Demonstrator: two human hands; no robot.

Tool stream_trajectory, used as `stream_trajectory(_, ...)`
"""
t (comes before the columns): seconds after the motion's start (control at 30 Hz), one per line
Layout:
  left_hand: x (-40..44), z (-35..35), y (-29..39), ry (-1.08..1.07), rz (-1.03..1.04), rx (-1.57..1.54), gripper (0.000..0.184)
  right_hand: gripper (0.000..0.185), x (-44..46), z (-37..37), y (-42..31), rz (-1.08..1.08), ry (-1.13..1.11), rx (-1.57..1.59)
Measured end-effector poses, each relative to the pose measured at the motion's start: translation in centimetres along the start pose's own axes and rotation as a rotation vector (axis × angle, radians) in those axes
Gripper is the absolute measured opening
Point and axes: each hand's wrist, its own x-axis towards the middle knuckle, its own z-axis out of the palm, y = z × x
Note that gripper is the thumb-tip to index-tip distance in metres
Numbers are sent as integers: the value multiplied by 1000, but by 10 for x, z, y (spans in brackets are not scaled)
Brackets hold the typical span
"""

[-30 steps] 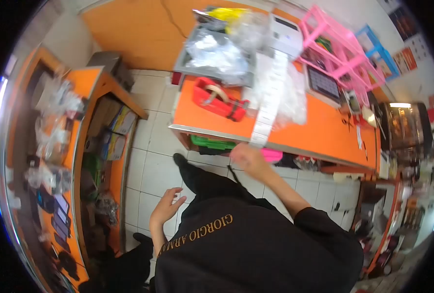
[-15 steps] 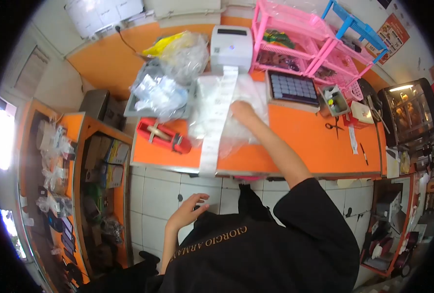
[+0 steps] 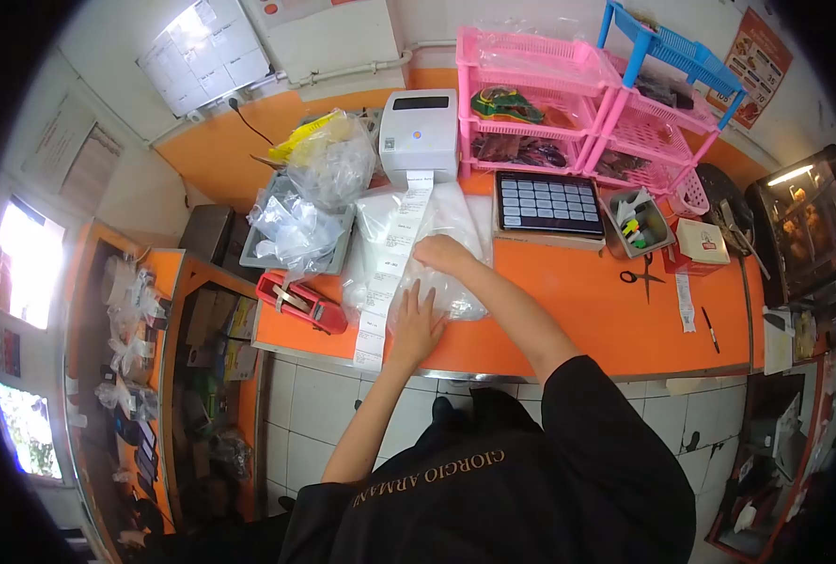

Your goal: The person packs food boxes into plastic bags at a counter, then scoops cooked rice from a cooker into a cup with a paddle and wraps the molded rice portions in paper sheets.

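Note:
A white label printer (image 3: pixel 420 132) stands at the back of the orange table, with a long strip of printed labels (image 3: pixel 387 273) running from it toward the front edge. Under the strip lies a pile of clear plastic bags (image 3: pixel 460 221). My right hand (image 3: pixel 444 254) rests on the bags at the strip's right edge, fingers curled closed; what they pinch, if anything, is hidden. Lower down, my left hand (image 3: pixel 416 324) lies on the bags beside the strip, its fingers spread and holding nothing.
A red tape dispenser (image 3: pixel 300 303) sits left of the strip, before a grey crate (image 3: pixel 328 254) of plastic bags. To the right are a tablet (image 3: pixel 549 202), scissors (image 3: pixel 645 276), a bin of pens (image 3: pixel 638 224) and a pen (image 3: pixel 710 329). Pink shelves (image 3: pixel 531 122) stand behind.
My left hand has come up from beside my body onto the bags. My right hand has shifted toward the label strip. The camera view has shifted too.

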Motion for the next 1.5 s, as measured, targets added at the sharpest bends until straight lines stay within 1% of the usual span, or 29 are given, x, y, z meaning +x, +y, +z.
stream_trajectory(0.03, 3, 5, -6, -6, -28, 141, 64, 7, -2, -1, -1, -31, 58, -85)
stream_trajectory(0.07, 3, 8, -13, -6, -26, 140, 64, 7, -5, 0, -5, -61, 113, -166)
stream_trajectory(0.1, 3, 8, -20, -12, -12, 134, 65, 7, -10, -7, -13, -59, 114, -169)
stream_trajectory(0.17, 9, 9, -19, -5, 11, 129, 67, 4, -18, -43, -35, -113, 342, -117)
stream_trajectory(0.2, 10, 11, -18, -65, -43, 170, 67, 4, -18, -64, -50, -113, 348, -128)
stream_trajectory(0.27, 14, 12, -17, -134, -101, 209, 66, 9, -19, -86, -81, -184, 473, 127)
stream_trajectory(0.3, 17, 13, -14, -160, -123, 263, 66, 9, -20, -82, -85, -182, 464, 131)
stream_trajectory(0.37, 15, 11, -6, -180, -135, 321, 66, 7, -19, -80, -89, -43, 202, -169)
stream_trajectory(0.4, 16, 5, 2, -169, -144, 356, 69, 7, -18, -63, -79, -9, 266, -217)
stream_trajectory(0.47, 19, -7, 15, -152, -154, 387, 71, 7, -12, -33, -58, 68, 259, -187)
stream_trajectory(0.5, 25, -14, 19, -138, -159, 318, 71, 7, -9, -26, -50, 141, 245, -148)
stream_trajectory(0.53, 26, -17, 20, -131, -169, 251, 70, 7, -10, -22, -48, 137, 248, -150)
stream_trajectory(0.6, 31, -18, 16, -61, -135, 253, 75, 7, -5, -24, -35, 109, -14, -256)
stream_trajectory(0.63, 31, -15, 11, -8, -109, 250, 80, 7, -5, -28, -33, 93, -6, -263)
stream_trajectory(0.7, 26, -4, -7, 44, -99, 288, 80, 7, -10, -28, -33, -46, 64, -273)
stream_trajectory(0.8, 19, 12, -26, -1, -107, 207, 79, 5, -16, -20, -21, -126, 154, -165)
stream_trajectory(0.9, 13, 19, -19, 69, -80, 268, 80, 4, -24, -12, -17, -136, 235, -123)
stream_trajectory(1.03, 11, 17, -3, 53, -156, 398, 74, 6, -8, -25, -16, -183, 193, -120)
stream_trajectory(1.1, 11, 23, -7, 39, -174, 371, 69, 8, 1, -29, -23, -173, 360, -48)
stream_trajectory(1.13, 13, 27, -7, 63, -223, 380, 69, 9, -1, -35, -28, -174, 321, -20)
stream_trajectory(1.2, 24, 28, -7, -54, -432, 154, 66, 12, -7, -47, -33, -229, 231, 72)
stream_trajectory(1.23, 24, 25, -7, 2, -401, 119, 62, 13, -10, -47, -35, -278, 173, 142)
stream_trajectory(1.27, 21, 41, -17, 113, -380, 66, 61, 14, -21, -54, -46, -384, 205, 157)
stream_trajectory(1.3, 21, 52, -26, 38, -402, -28, 54, 13, -34, -58, -58, -477, 175, 150)
stream_trajectory(1.37, 12, 62, -44, 171, -560, -13, 41, 11, -70, -86, -97, -516, -192, 634)
stream_trajectory(1.4, 11, 17, 0, 417, -370, 117, 41, 12, -93, -137, -134, -576, -323, 756)
stream_trajectory(1.43, 3, -1, 14, 535, -295, 204, 42, 13, -111, -167, -155, -636, -392, 786)
stream_trajectory(1.47, -4, -19, 28, 655, -227, 299, 42, 15, -124, -191, -161, -571, -492, 975)
stream_trajectory(1.5, -11, -19, 30, 494, -310, 232, 50, 16, -135, -209, -161, -467, -590, 1153)
